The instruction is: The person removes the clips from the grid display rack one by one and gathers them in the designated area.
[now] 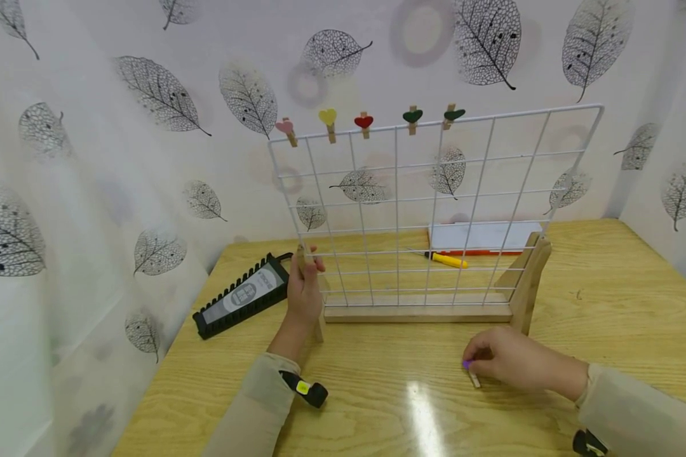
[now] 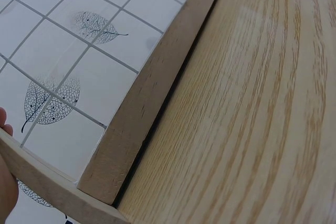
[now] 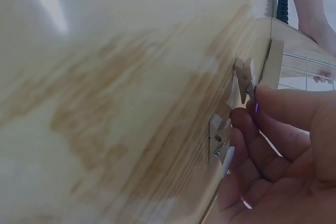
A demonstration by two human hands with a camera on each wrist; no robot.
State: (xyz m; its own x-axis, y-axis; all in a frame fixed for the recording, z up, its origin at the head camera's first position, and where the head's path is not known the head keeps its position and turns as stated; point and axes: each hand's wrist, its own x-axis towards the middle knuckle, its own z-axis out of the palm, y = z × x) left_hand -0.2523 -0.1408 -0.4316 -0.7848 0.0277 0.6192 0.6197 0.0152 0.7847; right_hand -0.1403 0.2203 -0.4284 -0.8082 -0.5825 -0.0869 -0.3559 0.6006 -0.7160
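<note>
Between thumb and fingertips, my right hand pinches a small wooden clothespin with a purple piece on it, low over the table in front of the stand. A second clothespin, with a white piece, shows beside the curled lower fingers in the right wrist view; the head view hides it. My left hand grips the left wooden upright of a stand holding a white wire grid. Along the grid's top wire sit heart clothespins: pink, yellow, red and two dark green ones.
Left of the stand lies a black and grey toothed rack. Behind the grid are a yellow-handled screwdriver and a white box with a red edge. A leaf-print curtain borders the wooden table at the back and left.
</note>
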